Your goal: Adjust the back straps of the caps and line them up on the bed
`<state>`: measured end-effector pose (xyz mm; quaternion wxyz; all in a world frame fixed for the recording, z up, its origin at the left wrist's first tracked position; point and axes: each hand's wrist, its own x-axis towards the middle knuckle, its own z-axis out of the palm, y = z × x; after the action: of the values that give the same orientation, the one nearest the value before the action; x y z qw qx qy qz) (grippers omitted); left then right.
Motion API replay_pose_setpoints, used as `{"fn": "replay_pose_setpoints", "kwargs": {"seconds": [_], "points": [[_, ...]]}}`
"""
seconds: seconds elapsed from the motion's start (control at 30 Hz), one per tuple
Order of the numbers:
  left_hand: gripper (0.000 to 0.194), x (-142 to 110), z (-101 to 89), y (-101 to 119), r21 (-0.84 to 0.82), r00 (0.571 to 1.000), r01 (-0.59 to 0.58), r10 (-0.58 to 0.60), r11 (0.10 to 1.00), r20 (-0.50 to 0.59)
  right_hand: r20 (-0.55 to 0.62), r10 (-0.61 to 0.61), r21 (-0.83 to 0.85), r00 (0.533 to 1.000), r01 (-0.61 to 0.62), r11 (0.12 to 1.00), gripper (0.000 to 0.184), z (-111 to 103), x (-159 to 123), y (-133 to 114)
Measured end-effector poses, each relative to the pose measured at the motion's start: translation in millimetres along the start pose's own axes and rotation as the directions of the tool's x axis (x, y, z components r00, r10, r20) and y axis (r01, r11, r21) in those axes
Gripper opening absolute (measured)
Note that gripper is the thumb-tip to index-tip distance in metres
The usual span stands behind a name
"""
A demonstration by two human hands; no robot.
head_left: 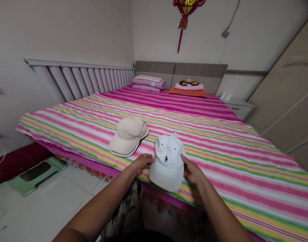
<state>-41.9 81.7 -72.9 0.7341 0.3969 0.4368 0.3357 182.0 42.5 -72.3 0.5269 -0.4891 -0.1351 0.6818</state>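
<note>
A white baseball cap (170, 149) with a small dark logo is near the front edge of the bed, its brim toward me. My left hand (143, 164) pinches its left side, fingers closed at the joint of crown and brim. On the other side, my right hand (191, 169) grips the cap's edge, with the thumb on the outside and the fingers partly hidden. To the left, a beige baseball cap (130, 131) rests on the bed, brim toward the lower left. Another pale brim shows beneath it, so caps appear stacked there.
A striped sheet covers the bed (219, 141). Folded purple bedding (148, 84) and a pink and orange pile (189, 87) lie by the headboard (199, 70). White rails (80, 79) line the left side. A green stool (38, 174) stands on the floor; a nightstand (238, 109) is at right.
</note>
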Motion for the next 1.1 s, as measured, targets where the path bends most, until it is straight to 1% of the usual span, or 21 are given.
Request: {"fn": "replay_pose_setpoints", "kwargs": {"seconds": [0.07,0.13,0.2,0.23,0.27,0.33,0.4,0.43,0.47,0.53,0.6,0.67,0.73,0.77,0.83,0.9,0.93,1.0,1.03,1.1], "points": [[0.025,-5.8,5.1,-2.6,-0.05,0.994,0.061,-0.056,0.997,0.095,0.05,0.042,0.046,0.998,-0.044,0.998,0.019,4.1,-1.4,2.9],[0.025,-10.6,10.7,-8.1,-0.173,0.973,0.106,-0.066,0.979,0.221,0.083,0.057,0.099,0.995,-0.065,0.993,0.022,6.7,-4.2,6.5],[0.023,-15.7,16.7,-17.2,-0.364,0.944,0.125,0.003,0.923,0.331,0.086,0.028,0.163,0.996,-0.042,0.986,0.022,6.9,-7.4,10.7],[0.023,-18.9,20.0,-22.8,-0.464,0.931,0.129,0.054,0.877,0.361,0.077,0.002,0.197,0.997,-0.017,0.98,0.02,6.0,-8.8,13.1],[0.025,-22.7,23.5,-28.8,-0.551,0.927,0.129,0.097,0.824,0.362,0.065,-0.025,0.229,0.998,0.009,0.973,0.018,4.6,-9.7,15.6],[0.028,-32.3,31.6,-40.6,-0.672,0.939,0.117,0.138,0.731,0.314,0.03,-0.064,0.283,0.997,0.053,0.958,0.014,0.9,-9.9,21.1],[0.029,-42.8,40.3,-49.5,-0.74,0.953,0.119,0.132,0.662,0.273,-0.006,-0.074,0.317,0.997,0.072,0.946,0.013,-3.0,-7.8,26.5],[0.029,-47.3,44.4,-51.9,-0.755,0.958,0.123,0.122,0.644,0.26,-0.022,-0.073,0.329,0.997,0.076,0.941,0.014,-4.8,-6.2,28.8],[0.029,-50.7,47.7,-52.4,-0.758,0.961,0.125,0.114,0.64,0.254,-0.036,-0.074,0.34,0.997,0.082,0.937,0.015,-6.4,-4.5,30.5],[0.031,-53.3,51.2,-46.3,-0.741,0.963,0.107,0.115,0.663,0.242,-0.06,-0.097,0.364,0.993,0.112,0.925,0.018,-9.5,-1.6,31.7],[0.035,-50.9,49.2,-28.8,-0.71,0.966,0.046,0.15,0.703,0.212,-0.075,-0.142,0.388,0.987,0.16,0.908,0.021,-12.9,-0.2,30.1],[0.042,-46.7,42.5,0.2,-0.679,0.965,-0.047,0.21,0.733,0.159,-0.075,-0.167,0.397,0.983,0.183,0.899,0.022,-16.6,-0.6,27.3],[0.049,-44.3,32.2,37.5,-0.655,0.948,-0.181,0.307,0.734,0.082,-0.064,-0.156,0.392,0.986,0.169,0.904,0.021,-19.8,-1.9,25.4],[0.05,-44.2,26.0,57.4,-0.643,0.928,-0.26,0.371,0.72,0.041,-0.057,-0.146,0.389,0.988,0.157,0.908,0.02,-21.0,-2.6,25.1],[0.05,-45.6,10.9,94.6,-0.622,0.885,-0.363,0.466,0.694,0.004,-0.047,-0.133,0.39,0.99,0.141,0.91,0.02,-22.4,-3.6,25.8],[0.046,-46.8,-8.2,122.3,-0.604,0.845,-0.452,0.532,0.657,-0.053,-0.042,-0.127,0.397,0.991,0.133,0.908,0.02,-22.7,-4.1,27.3],[0.044,-46.4,-19.2,130.9,-0.597,0.838,-0.479,0.538,0.643,-0.093,-0.041,-0.125,0.402,0.991,0.13,0.906,0.021,-22.5,-4.2,28.1],[0.041,-43.2,-43.6,136.5,-0.59,0.85,-0.503,0.485,0.631,-0.206,-0.037,-0.121,0.41,0.992,0.125,0.903,0.021,-21.9,-4.3,29.0],[0.041,-40.6,-56.3,134.1,-0.59,0.866,-0.493,0.426,0.639,-0.262,-0.036,-0.118,0.413,0.992,0.122,0.903,0.021,-21.5,-4.3,29.1],[0.041,-34.6,-80.9,121.9,-0.611,0.903,-0.42,0.24,0.671,-0.357,-0.034,-0.111,0.416,0.993,0.115,0.902,0.021,-20.6,-4.2,29.0]]}}
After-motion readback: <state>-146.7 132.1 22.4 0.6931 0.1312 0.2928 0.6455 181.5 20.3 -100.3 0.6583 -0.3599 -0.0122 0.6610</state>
